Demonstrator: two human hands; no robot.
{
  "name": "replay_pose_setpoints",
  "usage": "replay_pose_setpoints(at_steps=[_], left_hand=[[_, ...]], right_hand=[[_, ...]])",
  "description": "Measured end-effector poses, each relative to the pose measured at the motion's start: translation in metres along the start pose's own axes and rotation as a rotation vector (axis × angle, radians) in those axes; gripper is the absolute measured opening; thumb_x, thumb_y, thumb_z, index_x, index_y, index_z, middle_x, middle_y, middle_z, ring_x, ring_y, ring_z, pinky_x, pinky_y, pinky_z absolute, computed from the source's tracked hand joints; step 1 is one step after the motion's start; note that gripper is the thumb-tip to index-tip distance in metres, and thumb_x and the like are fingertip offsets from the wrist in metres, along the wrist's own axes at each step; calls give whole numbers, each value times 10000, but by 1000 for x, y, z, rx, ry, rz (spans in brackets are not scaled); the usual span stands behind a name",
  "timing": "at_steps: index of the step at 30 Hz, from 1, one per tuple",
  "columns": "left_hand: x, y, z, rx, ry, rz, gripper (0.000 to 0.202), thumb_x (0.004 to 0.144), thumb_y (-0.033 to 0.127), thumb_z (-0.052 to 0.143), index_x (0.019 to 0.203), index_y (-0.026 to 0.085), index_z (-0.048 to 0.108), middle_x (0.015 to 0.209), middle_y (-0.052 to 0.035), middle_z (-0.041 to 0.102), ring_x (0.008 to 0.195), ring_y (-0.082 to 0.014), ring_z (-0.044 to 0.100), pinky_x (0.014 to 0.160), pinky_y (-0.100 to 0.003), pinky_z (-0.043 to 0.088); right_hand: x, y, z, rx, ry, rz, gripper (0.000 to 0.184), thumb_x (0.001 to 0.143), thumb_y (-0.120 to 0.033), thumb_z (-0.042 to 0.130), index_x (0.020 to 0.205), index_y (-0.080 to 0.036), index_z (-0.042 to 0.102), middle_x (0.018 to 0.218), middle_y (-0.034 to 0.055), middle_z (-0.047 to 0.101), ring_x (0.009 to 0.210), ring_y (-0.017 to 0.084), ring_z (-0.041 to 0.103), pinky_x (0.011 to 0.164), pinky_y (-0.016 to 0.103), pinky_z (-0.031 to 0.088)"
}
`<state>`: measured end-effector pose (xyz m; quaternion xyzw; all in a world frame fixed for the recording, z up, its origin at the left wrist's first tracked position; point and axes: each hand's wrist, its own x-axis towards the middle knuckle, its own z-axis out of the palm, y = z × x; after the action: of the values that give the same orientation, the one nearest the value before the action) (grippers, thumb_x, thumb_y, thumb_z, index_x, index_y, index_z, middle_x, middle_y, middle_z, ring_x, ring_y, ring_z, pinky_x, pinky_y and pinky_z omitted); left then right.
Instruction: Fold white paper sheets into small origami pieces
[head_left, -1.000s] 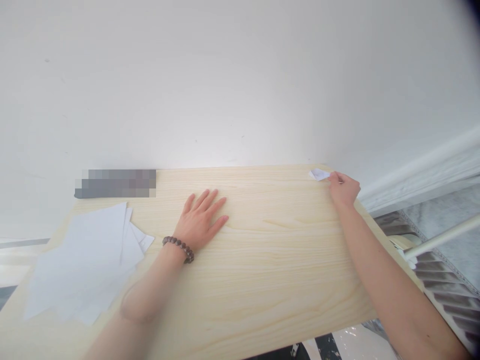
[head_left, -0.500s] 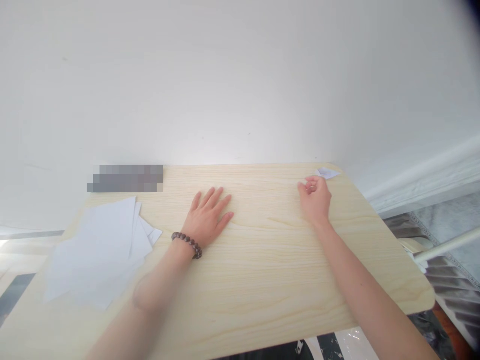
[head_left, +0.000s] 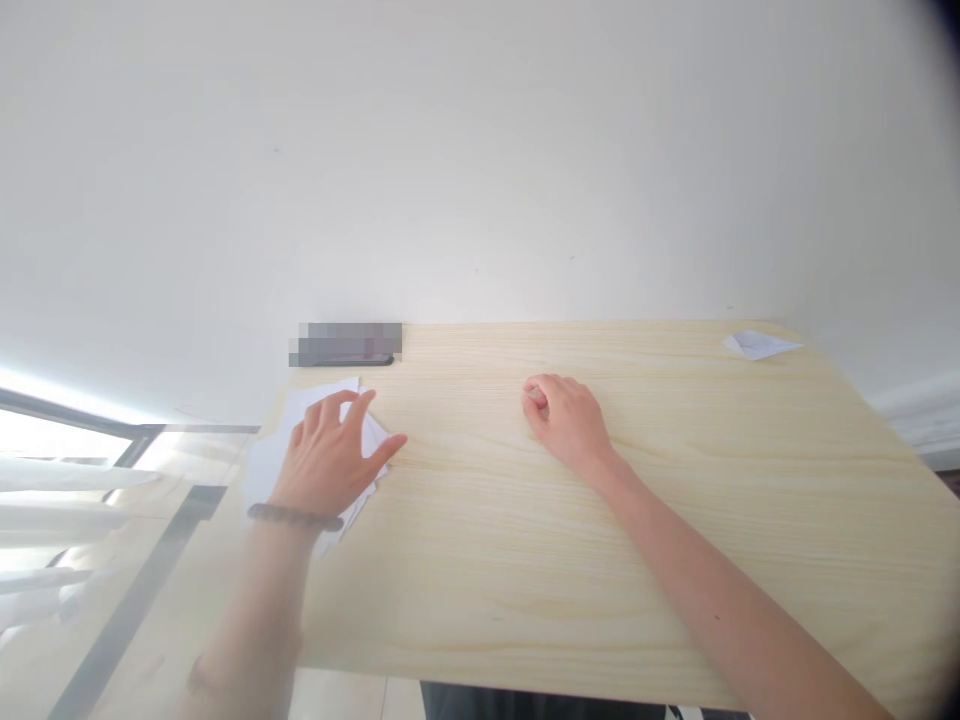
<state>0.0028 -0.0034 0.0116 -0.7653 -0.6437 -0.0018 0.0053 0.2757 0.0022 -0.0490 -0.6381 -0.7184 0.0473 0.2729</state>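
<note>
- Two hands sit on the pale wooden worktop (head_left: 525, 560) in the head view. The left hand (head_left: 326, 460) has moved from bare wood at centre to the stack of white paper sheets (head_left: 315, 410) at left of centre; its grip is spread flat on them, holding nothing.
- The right hand (head_left: 566, 420) has drawn back to mid-frame, fingers loosely curled and empty.
- The small folded paper piece (head_left: 757, 345) it was touching now lies alone at upper right, so work seems to turn to a fresh sheet.
- A beaded bracelet (head_left: 294, 517) rings the left wrist.
</note>
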Motion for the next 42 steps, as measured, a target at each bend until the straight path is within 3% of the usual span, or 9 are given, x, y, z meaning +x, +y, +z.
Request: replay_pose_setpoints(at_steps=[3,7,10,16,23,26,31,37,42], left_hand=[[-13,-28,3,-42,-34,-139,693,801,599,379,1331,153,356,1351,-148,396,1237,-329,362,965,-507,350],[-20,-47,19,-92,-121,-120,697,805,592,375,1345,152,349,1410,-129,350,1262,-298,365,1001,-455,339],[-21,-52,27,-88,-97,-118,634,833,561,349,1337,178,373,1422,-91,349,1287,-280,338,1034,-445,308],[-21,-51,22,-101,-120,-145,518,893,470,256,1319,220,411,1408,-29,384,1295,-247,342,1019,-422,352],[-25,-57,24,-77,-209,-91,751,803,610,378,1400,170,257,1470,-76,243,1346,-281,218,1041,-448,314],[-27,-53,24,-80,-203,-56,647,839,527,374,1381,182,304,1457,-80,278,1333,-287,251,1018,-449,347],[-30,-36,26,-41,-94,-133,467,899,284,250,1317,127,383,1405,-117,375,1302,-287,321,988,-466,372],[-36,-38,28,-54,-173,-74,763,831,561,357,1403,82,200,1471,-150,213,1352,-319,171,1059,-490,268],[-41,-33,29,-81,-119,-63,615,888,415,293,1386,59,231,1473,-189,176,1354,-318,161,1058,-516,251]], right_hand=[[-1,3,0,-6,5,-15,148,807,-213,450,889,-198,572,777,38,653,753,206,557,722,326,366],[-2,4,0,7,17,-18,150,798,-213,459,885,-197,581,732,28,650,725,202,557,708,326,369],[-1,5,0,10,16,-20,153,797,-217,460,885,-197,583,716,24,650,719,203,559,708,326,374],[-1,7,1,34,18,-18,148,797,-239,463,874,-197,583,717,19,642,727,201,562,715,324,385],[-2,8,1,58,12,-26,152,797,-243,460,869,-196,585,711,23,637,711,195,557,711,324,392],[-2,8,0,64,11,-23,150,796,-245,465,874,-196,584,709,20,633,717,195,558,728,329,395],[-2,7,-1,67,6,-15,151,795,-249,465,863,-197,589,706,24,629,716,197,557,723,330,400],[-2,8,-1,75,13,-17,149,787,-238,464,855,-202,592,701,20,630,715,195,559,728,329,400],[-2,8,-1,73,13,-16,147,790,-241,466,852,-202,594,703,18,629,712,192,558,723,326,400]])
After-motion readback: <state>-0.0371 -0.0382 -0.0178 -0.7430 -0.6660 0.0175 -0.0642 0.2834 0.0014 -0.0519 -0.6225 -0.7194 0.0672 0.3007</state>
